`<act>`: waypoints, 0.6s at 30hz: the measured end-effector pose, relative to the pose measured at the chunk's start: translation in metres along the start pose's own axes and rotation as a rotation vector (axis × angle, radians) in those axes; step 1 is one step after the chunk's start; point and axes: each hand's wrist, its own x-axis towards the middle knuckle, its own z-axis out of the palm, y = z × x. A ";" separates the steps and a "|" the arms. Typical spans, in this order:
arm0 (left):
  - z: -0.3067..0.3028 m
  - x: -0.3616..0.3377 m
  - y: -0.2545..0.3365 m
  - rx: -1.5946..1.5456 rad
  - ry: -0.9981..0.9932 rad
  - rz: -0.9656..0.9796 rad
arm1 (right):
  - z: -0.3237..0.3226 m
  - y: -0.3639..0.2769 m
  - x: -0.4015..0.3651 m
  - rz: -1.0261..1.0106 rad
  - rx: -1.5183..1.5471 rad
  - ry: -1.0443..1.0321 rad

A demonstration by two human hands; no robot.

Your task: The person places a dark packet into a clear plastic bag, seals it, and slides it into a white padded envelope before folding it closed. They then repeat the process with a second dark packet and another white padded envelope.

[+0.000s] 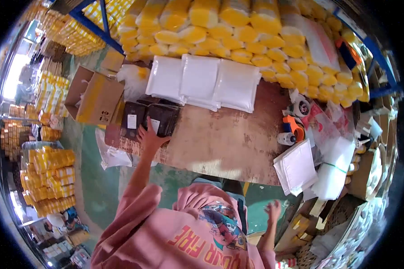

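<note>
My left hand [151, 136] reaches over the table's left end, its fingers spread on a dark flat packet [165, 117] with a white label. Another dark packet [131, 120], also labelled, lies just to its left. Behind them, three stacks of clear-wrapped white bags lie side by side: a left stack [164, 76], a middle stack [199, 80] and a right stack [237, 85]. My right hand [272, 210] hangs low beyond the table's front edge, fingers loosely apart and holding nothing.
Yellow-and-white rolled packs [202, 36] are piled behind the wooden table [211, 139]. An open cardboard box [96, 96] stands at left. An orange tape dispenser [294, 127], small bottle [286, 138], white packet stack [295, 167] and plastic roll [334, 168] are at right.
</note>
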 end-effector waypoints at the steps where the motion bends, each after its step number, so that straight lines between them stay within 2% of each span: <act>1: 0.001 0.008 -0.001 -0.013 -0.023 -0.019 | 0.015 0.005 -0.024 -0.028 -0.181 -0.043; 2: 0.000 0.015 0.003 0.001 -0.038 -0.032 | 0.029 0.010 -0.045 -0.059 -0.362 -0.085; 4: -0.003 0.021 0.014 0.031 -0.084 -0.056 | 0.049 0.030 -0.076 0.034 -0.353 -0.193; 6: -0.011 0.020 0.021 0.041 -0.084 -0.099 | 0.059 0.065 -0.090 -0.248 -0.633 -0.169; 7: -0.017 0.021 0.020 0.035 -0.082 -0.101 | 0.061 0.066 -0.097 -0.099 -0.575 -0.199; 8: -0.013 0.025 0.023 0.024 -0.097 -0.076 | 0.078 0.032 -0.120 -0.088 -0.591 -0.212; 10: -0.006 0.030 0.021 0.060 -0.071 -0.032 | 0.074 0.061 -0.113 -0.092 -0.497 -0.164; 11: -0.004 0.029 0.018 0.067 -0.050 -0.020 | 0.076 0.048 -0.117 -0.016 -0.507 -0.103; 12: -0.004 0.031 0.013 0.057 -0.026 -0.012 | 0.073 0.053 -0.105 0.144 -0.215 -0.107; 14: 0.010 0.038 0.000 -0.027 -0.003 0.034 | 0.054 0.042 -0.079 0.094 -0.331 -0.121; 16: 0.023 0.036 -0.019 -0.192 0.028 0.116 | 0.037 0.000 -0.074 0.037 -0.168 -0.028; 18: 0.031 0.041 -0.029 -0.504 -0.024 0.224 | 0.021 -0.035 -0.047 -0.012 -0.072 0.054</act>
